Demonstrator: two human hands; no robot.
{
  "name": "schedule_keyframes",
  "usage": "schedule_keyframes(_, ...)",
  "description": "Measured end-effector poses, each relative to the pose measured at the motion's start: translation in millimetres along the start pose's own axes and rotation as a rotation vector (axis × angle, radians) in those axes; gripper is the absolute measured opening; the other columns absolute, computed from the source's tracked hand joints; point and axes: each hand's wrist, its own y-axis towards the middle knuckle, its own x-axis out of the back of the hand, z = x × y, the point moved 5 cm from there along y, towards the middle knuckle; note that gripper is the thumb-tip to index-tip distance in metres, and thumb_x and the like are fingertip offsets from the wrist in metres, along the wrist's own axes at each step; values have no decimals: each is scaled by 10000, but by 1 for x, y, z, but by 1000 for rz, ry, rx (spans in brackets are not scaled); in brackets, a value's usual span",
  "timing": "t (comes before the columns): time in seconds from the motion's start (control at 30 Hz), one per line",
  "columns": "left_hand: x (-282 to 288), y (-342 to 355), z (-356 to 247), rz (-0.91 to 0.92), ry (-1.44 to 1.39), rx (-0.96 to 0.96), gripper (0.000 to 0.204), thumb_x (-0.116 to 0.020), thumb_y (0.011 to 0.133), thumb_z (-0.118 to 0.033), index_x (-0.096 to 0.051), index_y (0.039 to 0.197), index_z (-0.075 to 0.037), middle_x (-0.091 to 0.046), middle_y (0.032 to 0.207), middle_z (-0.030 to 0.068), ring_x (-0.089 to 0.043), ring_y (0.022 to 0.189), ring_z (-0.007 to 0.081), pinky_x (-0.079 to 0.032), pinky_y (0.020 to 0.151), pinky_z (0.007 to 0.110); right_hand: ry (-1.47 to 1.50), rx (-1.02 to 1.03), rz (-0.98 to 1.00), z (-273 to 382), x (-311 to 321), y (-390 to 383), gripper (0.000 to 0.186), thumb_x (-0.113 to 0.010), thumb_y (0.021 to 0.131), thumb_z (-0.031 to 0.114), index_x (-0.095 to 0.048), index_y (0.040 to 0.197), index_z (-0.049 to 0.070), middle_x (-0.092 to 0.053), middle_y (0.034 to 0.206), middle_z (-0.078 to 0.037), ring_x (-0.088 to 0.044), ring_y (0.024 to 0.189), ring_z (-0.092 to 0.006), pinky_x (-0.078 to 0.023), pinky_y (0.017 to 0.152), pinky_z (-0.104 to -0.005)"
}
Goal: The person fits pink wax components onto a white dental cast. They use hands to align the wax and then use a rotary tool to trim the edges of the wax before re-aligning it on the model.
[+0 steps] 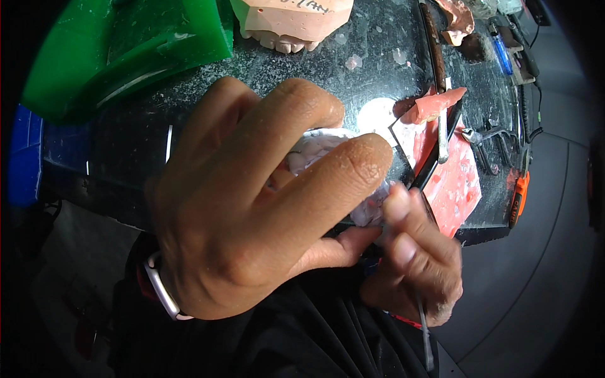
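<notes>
My left hand (239, 195), with a watch (162, 286) at its wrist, is large in the middle, just over the near part of the bench. Its fingers and thumb curl around a lumpy white and pale-lilac dental piece (315, 143), most of which they hide. Close on the right, my right hand (425, 264) is closed on a thin metal hand tool (425, 337), whose shaft sticks out below the fist. Its fingertips are slightly blurred beside the dental piece; the tool's upper end is hidden.
Beyond my hands stand a plaster tooth model (293, 26) and a green container (135, 69). To the right lie a pink wax sheet (457, 186), a wax scrap (435, 107), a wooden-handled tool (435, 50), pliers (488, 145), an orange cutter (519, 196) and a blue lighter (501, 51).
</notes>
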Motion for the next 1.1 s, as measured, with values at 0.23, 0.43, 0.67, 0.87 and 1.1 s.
schedule_keyframes(0.23,0,1,-1,64,-44,35,560,-844,411,-235,-642,901,-55,-569,914,93,-544,767,226,-432,628,309,223,-52,90,-2,16,-7,493,-699,712,-67,-503,1149,52,-562,1149,-252,-580,1049,-401,-450,922,-486)
schedule_keyframes(0.43,-3,-11,11,-13,-62,56,562,-834,380,-239,-651,882,-66,-573,890,88,-535,747,225,-433,615,312,376,-189,29,-7,15,-2,370,-602,784,-120,-377,1025,49,-551,1116,-272,-579,1052,-391,-465,925,-488)
schedule_keyframes(0.67,-1,-13,4,-95,-56,100,529,-831,397,-256,-659,872,-102,-576,877,75,-524,731,236,-436,602,321,-145,-188,-382,-10,84,8,176,-427,968,165,-401,996,-6,-589,925,-221,-518,461,-145,-362,425,-160)
schedule_keyframes(0.87,-2,-11,5,-53,-65,138,518,-839,454,-256,-651,917,-117,-574,892,69,-528,737,242,-443,611,333,-835,-428,-114,-49,124,15,69,-531,874,17,-573,894,-34,-552,839,-75,-415,542,-119,-366,489,-269)
schedule_keyframes(1.1,-5,-9,6,-43,-61,72,607,-856,498,-265,-593,1002,-55,-598,916,95,-558,773,263,-441,671,339,-880,-452,-167,-30,102,43,231,-692,730,16,-660,956,46,-585,881,-51,-529,622,-147,-405,516,-269)
